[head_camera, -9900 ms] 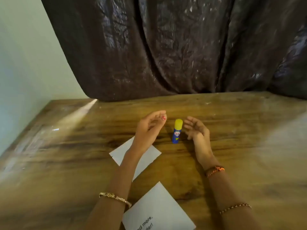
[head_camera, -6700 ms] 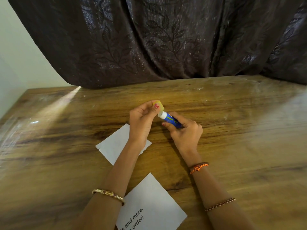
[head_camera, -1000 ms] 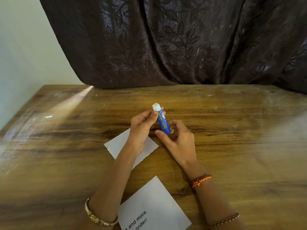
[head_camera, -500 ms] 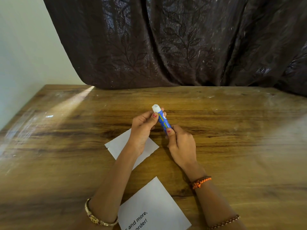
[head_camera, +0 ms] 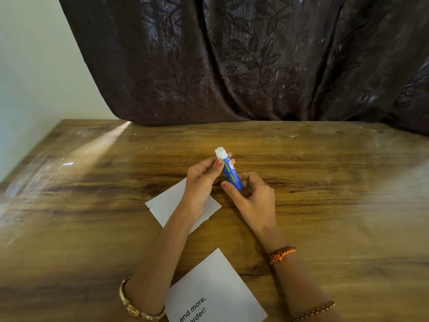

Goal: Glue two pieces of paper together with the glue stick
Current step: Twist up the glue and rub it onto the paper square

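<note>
The blue glue stick [head_camera: 230, 171] is uncapped, its white tip pointing up and away from me, tilted. My left hand [head_camera: 201, 182] grips its upper part with thumb and fingers. My right hand [head_camera: 251, 197] holds its lower end between the fingertips. Under my left wrist a blank white paper [head_camera: 167, 203] lies on the wooden table [head_camera: 325, 205]. A second white paper [head_camera: 216, 291] with black printed text lies near the front edge, between my forearms. The yellow cap is not visible.
A dark brown curtain [head_camera: 232, 66] with a leaf pattern hangs along the back edge of the table. A pale wall [head_camera: 30, 66] stands at the left. Bracelets are on both wrists.
Both hands took the standing glue stick and pulled off its yellow cap. In the last second my right fingers shifted around the stick's lower end while the left hand held it steady.
</note>
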